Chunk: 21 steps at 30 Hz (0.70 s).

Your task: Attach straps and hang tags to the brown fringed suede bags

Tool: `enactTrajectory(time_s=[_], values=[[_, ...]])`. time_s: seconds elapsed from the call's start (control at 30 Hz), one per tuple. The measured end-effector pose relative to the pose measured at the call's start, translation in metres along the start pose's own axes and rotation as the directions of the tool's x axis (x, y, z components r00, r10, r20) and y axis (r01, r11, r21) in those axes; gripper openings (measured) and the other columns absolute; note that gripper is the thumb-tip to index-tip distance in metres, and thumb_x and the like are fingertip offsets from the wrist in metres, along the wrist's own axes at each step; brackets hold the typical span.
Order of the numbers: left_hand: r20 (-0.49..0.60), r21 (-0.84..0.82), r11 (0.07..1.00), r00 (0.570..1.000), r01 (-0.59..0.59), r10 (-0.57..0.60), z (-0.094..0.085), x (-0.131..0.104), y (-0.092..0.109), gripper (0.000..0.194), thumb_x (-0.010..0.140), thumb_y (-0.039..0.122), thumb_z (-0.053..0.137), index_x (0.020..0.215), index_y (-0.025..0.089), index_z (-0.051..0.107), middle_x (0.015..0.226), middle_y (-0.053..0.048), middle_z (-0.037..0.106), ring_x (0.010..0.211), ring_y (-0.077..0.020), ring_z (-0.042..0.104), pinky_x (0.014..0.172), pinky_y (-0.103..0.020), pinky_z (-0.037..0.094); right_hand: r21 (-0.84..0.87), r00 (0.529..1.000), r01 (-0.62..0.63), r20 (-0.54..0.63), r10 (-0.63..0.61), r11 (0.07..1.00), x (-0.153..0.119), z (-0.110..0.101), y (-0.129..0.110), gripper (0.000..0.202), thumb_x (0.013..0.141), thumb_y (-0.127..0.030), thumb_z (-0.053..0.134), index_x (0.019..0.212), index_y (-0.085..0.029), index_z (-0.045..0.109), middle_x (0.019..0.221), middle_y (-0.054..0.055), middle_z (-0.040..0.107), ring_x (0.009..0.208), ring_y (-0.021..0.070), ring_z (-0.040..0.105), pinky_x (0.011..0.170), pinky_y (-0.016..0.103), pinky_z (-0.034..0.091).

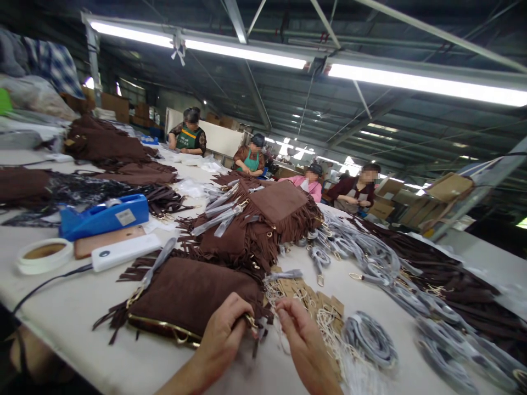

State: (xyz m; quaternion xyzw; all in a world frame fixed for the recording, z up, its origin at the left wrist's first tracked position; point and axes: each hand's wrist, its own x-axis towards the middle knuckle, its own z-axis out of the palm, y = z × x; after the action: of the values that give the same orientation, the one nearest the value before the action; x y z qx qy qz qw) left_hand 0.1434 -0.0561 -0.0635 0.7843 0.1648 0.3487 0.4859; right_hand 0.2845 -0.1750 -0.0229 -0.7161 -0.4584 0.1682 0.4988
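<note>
Bottom centre of the frame: left hand (220, 336) pinched shut on a small gold-coloured metal clasp (250, 321) at the right corner of a brown suede fringed bag (193, 293), which lies flat on the white worktop (82, 323) just left of centre, its gold frame edge toward the lower edge. Right hand (302, 334), just beside the left, fingers curled and pinching a thin white string (276, 323) that runs up to a heap of tan cardboard hang tags (313, 302); any print on the tags is too small to read. Lower right: coils of grey plastic-wrapped straps (370, 340), more of them stretching toward the right centre. Centre of frame: a pile of further brown fringed bags (263, 219) with wrapped straps laid on top. Left of centre: a blue tape dispenser (102, 215) bearing a pale label, writing unreadable; below it a flat tan phone-like slab (107, 241) and a white power bank (125, 251) with a dark round mark and a dark cable leading off to the lower left; a roll of white tape (43, 255) at the far left. Upper centre: four seated people (251, 156) along the far edge of the worktop, two in green aprons. Cardboard boxes (448, 189) at the right.
</note>
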Motion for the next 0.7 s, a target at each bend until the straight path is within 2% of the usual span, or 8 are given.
enactTrajectory(time_s=[0.07,0.17,0.27,0.37,0.43,0.5,0.6,0.7], values=[[-0.019,-0.079,0.996,0.999,0.030,-0.031,-0.002,0.002,0.002,0.017,0.088,0.019,0.046,0.078,0.020,0.059,0.082,-0.002,0.056,0.080,-0.0175,0.056,0.074,-0.026,0.042,0.024,0.993,-0.067,0.097,0.065,0.997,-0.003,0.002,0.000,0.049,0.091,-0.066,0.045,0.086,-0.021,0.064,0.083,0.005,0.065,0.082,0.0238,0.060,0.068,0.032,0.046],[-0.015,-0.100,0.995,0.999,0.032,-0.033,-0.004,0.002,0.003,0.015,0.087,0.020,0.047,0.078,0.020,0.059,0.081,-0.002,0.056,0.080,-0.0176,0.056,0.073,-0.026,0.041,0.133,0.948,-0.115,0.311,0.069,0.984,-0.008,0.013,0.001,0.037,0.087,-0.056,0.059,0.095,-0.021,0.066,0.092,0.004,0.068,0.091,0.0241,0.063,0.075,0.032,0.048],[-0.002,-0.097,0.995,1.000,0.019,-0.020,-0.003,0.000,0.001,0.013,0.084,0.018,0.048,0.079,0.021,0.059,0.083,-0.002,0.057,0.080,-0.0175,0.056,0.073,-0.026,0.042,0.150,0.954,-0.074,0.299,0.026,0.986,-0.012,0.028,0.008,0.024,0.079,-0.042,0.071,0.090,-0.021,0.064,0.091,0.002,0.068,0.093,0.0240,0.062,0.081,0.033,0.047],[0.009,-0.093,0.996,1.000,0.010,-0.009,-0.002,-0.002,-0.002,0.013,0.083,0.015,0.048,0.079,0.021,0.060,0.083,-0.002,0.057,0.081,-0.0175,0.056,0.074,-0.026,0.042,0.277,0.952,-0.125,0.303,0.037,0.953,-0.013,0.035,0.019,0.029,0.079,-0.046,0.071,0.088,-0.021,0.059,0.082,0.000,0.065,0.082,0.0212,0.063,0.074,0.031,0.047],[0.021,-0.079,0.997,1.000,0.003,-0.001,-0.002,-0.004,-0.002,0.014,0.084,0.015,0.049,0.079,0.021,0.060,0.084,-0.002,0.057,0.082,-0.0174,0.056,0.074,-0.026,0.041,0.350,0.919,-0.219,0.387,0.073,0.911,-0.012,0.028,0.024,0.036,0.080,-0.053,0.069,0.088,-0.021,0.055,0.070,-0.002,0.063,0.067,0.0177,0.063,0.062,0.027,0.046],[0.051,-0.049,0.999,0.999,-0.010,0.013,-0.003,-0.006,0.000,0.014,0.085,0.014,0.049,0.080,0.021,0.060,0.085,-0.002,0.057,0.083,-0.0174,0.056,0.074,-0.026,0.041,0.320,0.905,-0.258,0.411,0.112,0.912,-0.008,0.012,0.022,0.038,0.079,-0.055,0.069,0.086,-0.020,0.055,0.061,-0.004,0.058,0.054,0.0138,0.058,0.051,0.023,0.042],[0.128,0.024,0.999,0.991,-0.032,0.029,-0.005,-0.010,0.010,0.019,0.076,0.007,0.053,0.086,0.021,0.062,0.091,-0.003,0.057,0.086,-0.0179,0.056,0.076,-0.026,0.040,0.170,0.923,-0.223,0.353,0.151,0.960,-0.004,-0.016,0.007,0.027,0.078,-0.044,0.070,0.082,-0.019,0.060,0.060,-0.006,0.054,0.049,0.0101,0.054,0.044,0.018,0.038],[0.176,0.080,0.997,0.984,-0.010,-0.004,-0.003,-0.013,0.025,0.036,0.066,0.004,0.060,0.097,0.022,0.062,0.096,-0.003,0.057,0.090,-0.0195,0.056,0.077,-0.027,0.040,0.025,0.920,-0.217,0.339,0.196,0.976,-0.005,-0.029,-0.014,0.013,0.079,-0.031,0.066,0.084,-0.020,0.062,0.062,-0.006,0.056,0.050,0.0105,0.057,0.042,0.017,0.037]])
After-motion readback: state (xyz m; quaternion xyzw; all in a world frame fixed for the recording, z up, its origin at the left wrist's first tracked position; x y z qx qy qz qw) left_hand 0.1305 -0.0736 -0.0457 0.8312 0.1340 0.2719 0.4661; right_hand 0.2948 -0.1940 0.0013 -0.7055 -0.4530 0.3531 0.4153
